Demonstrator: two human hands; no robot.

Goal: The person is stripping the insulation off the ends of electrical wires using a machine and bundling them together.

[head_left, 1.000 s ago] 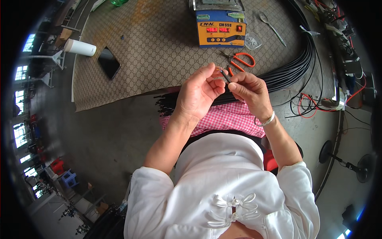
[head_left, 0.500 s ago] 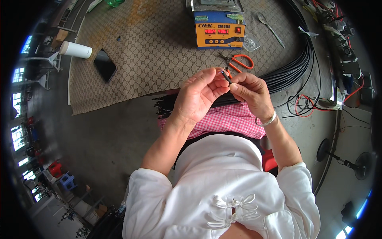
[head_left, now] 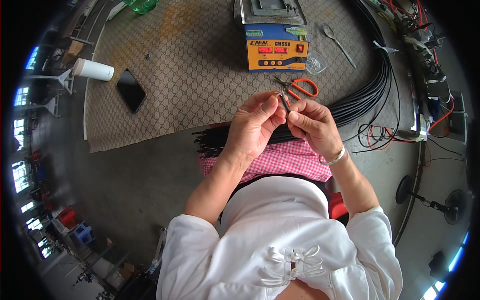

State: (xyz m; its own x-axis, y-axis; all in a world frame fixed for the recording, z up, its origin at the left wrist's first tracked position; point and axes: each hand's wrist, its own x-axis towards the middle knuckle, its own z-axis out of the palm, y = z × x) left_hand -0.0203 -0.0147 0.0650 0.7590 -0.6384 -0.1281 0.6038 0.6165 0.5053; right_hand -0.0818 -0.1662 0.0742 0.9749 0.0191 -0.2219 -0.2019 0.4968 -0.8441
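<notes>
Over the table's near edge, my right hand (head_left: 316, 127) pinches a thin black cable (head_left: 285, 103) between thumb and fingers. The cable's end points up and away from me, with fine thin wires (head_left: 278, 94) fanning out of it. At those wires, the thumb and fingers of my left hand (head_left: 254, 127) are closed together; the exact grip is partly hidden. Just beyond the cable end lie small cutters with orange handles (head_left: 312, 89). A thick bundle of black cables (head_left: 367, 95) curves along the right, its cut ends below my hands.
A blue and yellow box with a red digital display (head_left: 276, 56) stands at the back, a metal tray on top. Near it are a clear dish (head_left: 315, 63) and a spoon (head_left: 340, 46). A phone (head_left: 131, 91) and white cup (head_left: 93, 69) sit left. Pink checked cloth (head_left: 280, 159) covers my lap.
My left fingers have drawn in closer around the wires at the cable end. My right hand keeps its pinch on the cable. The whole view has shifted slightly.
</notes>
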